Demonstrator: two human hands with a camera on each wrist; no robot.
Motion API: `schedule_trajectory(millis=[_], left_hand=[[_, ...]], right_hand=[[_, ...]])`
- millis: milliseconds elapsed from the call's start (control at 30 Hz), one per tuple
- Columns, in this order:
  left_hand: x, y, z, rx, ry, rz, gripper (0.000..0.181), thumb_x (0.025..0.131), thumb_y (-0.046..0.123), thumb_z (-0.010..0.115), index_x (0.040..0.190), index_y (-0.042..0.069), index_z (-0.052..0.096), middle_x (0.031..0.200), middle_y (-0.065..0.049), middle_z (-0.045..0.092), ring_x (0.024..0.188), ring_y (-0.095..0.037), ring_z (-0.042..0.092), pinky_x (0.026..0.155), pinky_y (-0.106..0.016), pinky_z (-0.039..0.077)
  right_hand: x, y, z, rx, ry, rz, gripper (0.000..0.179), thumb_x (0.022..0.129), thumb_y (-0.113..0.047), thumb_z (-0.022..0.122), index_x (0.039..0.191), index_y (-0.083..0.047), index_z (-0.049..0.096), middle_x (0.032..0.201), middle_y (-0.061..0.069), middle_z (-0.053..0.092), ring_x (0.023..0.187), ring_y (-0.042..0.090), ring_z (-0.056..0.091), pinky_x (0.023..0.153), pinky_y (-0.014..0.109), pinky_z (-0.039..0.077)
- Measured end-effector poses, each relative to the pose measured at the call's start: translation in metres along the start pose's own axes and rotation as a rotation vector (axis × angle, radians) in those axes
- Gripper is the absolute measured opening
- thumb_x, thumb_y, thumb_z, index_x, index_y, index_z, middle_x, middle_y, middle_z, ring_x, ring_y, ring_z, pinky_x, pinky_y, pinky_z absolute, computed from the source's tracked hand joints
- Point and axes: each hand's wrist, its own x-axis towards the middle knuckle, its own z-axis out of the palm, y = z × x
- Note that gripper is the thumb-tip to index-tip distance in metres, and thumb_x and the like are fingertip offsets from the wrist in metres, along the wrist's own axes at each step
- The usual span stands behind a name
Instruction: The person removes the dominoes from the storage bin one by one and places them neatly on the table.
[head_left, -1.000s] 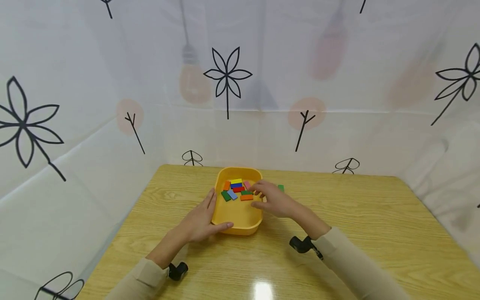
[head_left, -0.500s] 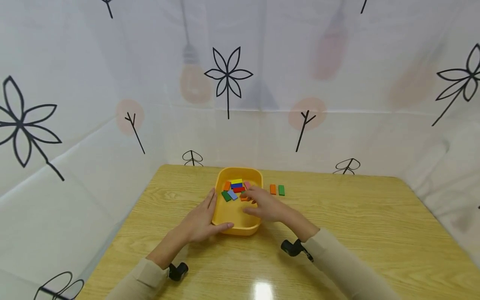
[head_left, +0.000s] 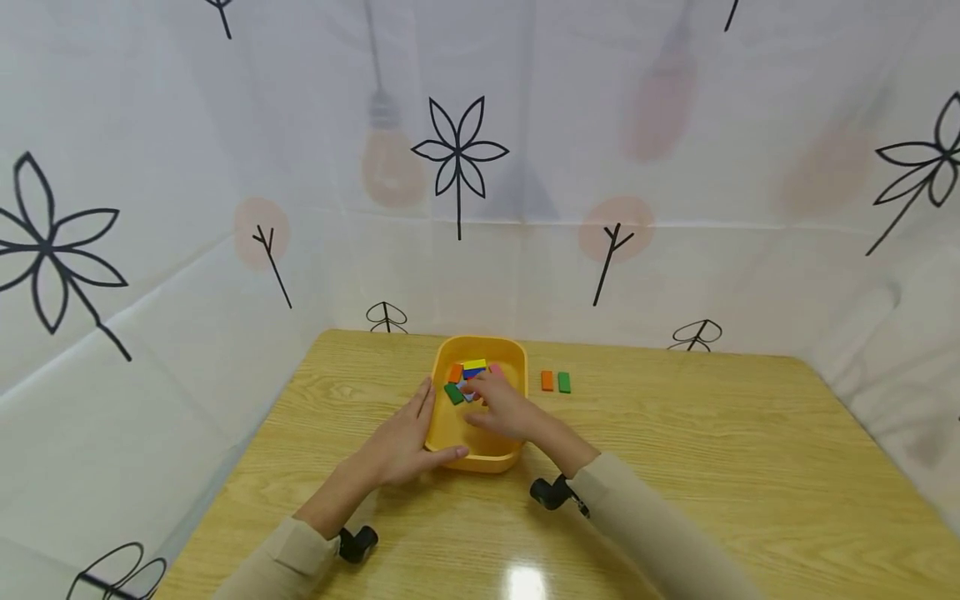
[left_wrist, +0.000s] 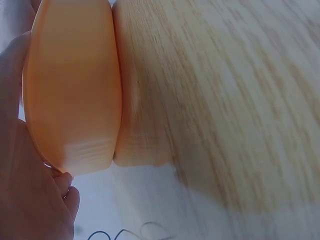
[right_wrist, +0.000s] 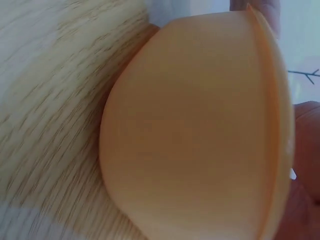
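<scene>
A yellow tray (head_left: 480, 340) sits on the wooden table (head_left: 712, 433) and holds several coloured blocks, among them a yellow one (head_left: 473, 364) and a green one (head_left: 453, 393). My left hand (head_left: 401, 442) rests against the tray's left wall, fingers straight, thumb along the front wall. My right hand (head_left: 502, 408) reaches inside the tray, its fingers over the blocks and hiding some of them; whether it pinches one does not show. Both wrist views are filled by the tray's outer wall (left_wrist: 70, 90) (right_wrist: 200, 130).
An orange block (head_left: 547, 381) and a green block (head_left: 564, 382) lie side by side on the table just right of the tray. White patterned cloth walls (head_left: 150, 275) close in the table at the back and sides.
My right hand moved left from the tray's right rim into the tray, over the blocks. An orange block now shows beside the green one on the table. The left hand stayed put.
</scene>
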Motion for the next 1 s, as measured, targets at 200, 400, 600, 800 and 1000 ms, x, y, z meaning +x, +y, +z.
schedule_trajectory(millis=[200, 400, 600, 800, 1000], left_hand=[[0.0, 0.0, 0.0, 0.002, 0.004, 0.002, 0.121, 0.087, 0.087, 0.043, 0.163, 0.001, 0.006, 0.172, -0.01, -0.002, 0.154, -0.033, 0.023, 0.12, -0.049, 0.032], [0.0, 0.0, 0.0, 0.008, 0.003, 0.008, 0.121, 0.087, 0.087, 0.042, 0.163, 0.0, 0.006, 0.172, -0.01, -0.002, 0.155, -0.032, 0.019, 0.122, -0.048, 0.029], [-0.001, 0.0, 0.0, 0.009, 0.001, 0.006, 0.12, 0.088, 0.086, 0.043, 0.163, 0.001, 0.007, 0.172, -0.011, -0.001, 0.154, -0.033, 0.021, 0.121, -0.048, 0.03], [-0.001, 0.001, -0.001, 0.001, 0.002, 0.001, 0.118, 0.089, 0.084, 0.045, 0.164, 0.002, 0.006, 0.172, -0.01, -0.001, 0.154, -0.034, 0.022, 0.121, -0.049, 0.03], [-0.001, 0.002, -0.002, 0.005, -0.005, 0.003, 0.12, 0.087, 0.087, 0.042, 0.163, 0.001, 0.007, 0.172, -0.01, -0.001, 0.154, -0.034, 0.022, 0.12, -0.049, 0.031]], right_hand=[[0.014, -0.001, 0.009, 0.012, 0.02, 0.12, 0.044, 0.095, -0.006, 0.07, 0.136, 0.007, 0.058, 0.132, 0.022, 0.058, 0.117, 0.035, 0.06, 0.103, 0.049, 0.05], [0.028, 0.008, 0.02, -0.072, 0.052, 0.128, 0.042, 0.092, -0.001, 0.068, 0.133, 0.005, 0.061, 0.131, 0.02, 0.059, 0.119, 0.033, 0.057, 0.106, 0.048, 0.047], [0.036, 0.01, 0.024, -0.142, 0.058, 0.106, 0.037, 0.091, 0.002, 0.069, 0.127, 0.004, 0.063, 0.125, 0.019, 0.062, 0.113, 0.033, 0.058, 0.104, 0.048, 0.048], [0.042, 0.011, 0.024, -0.196, 0.039, 0.084, 0.041, 0.09, 0.001, 0.071, 0.131, 0.003, 0.063, 0.127, 0.018, 0.064, 0.116, 0.033, 0.059, 0.107, 0.048, 0.046], [0.044, 0.015, 0.027, -0.244, 0.021, 0.083, 0.041, 0.094, -0.003, 0.07, 0.133, 0.002, 0.063, 0.132, 0.017, 0.064, 0.125, 0.035, 0.058, 0.112, 0.049, 0.042]])
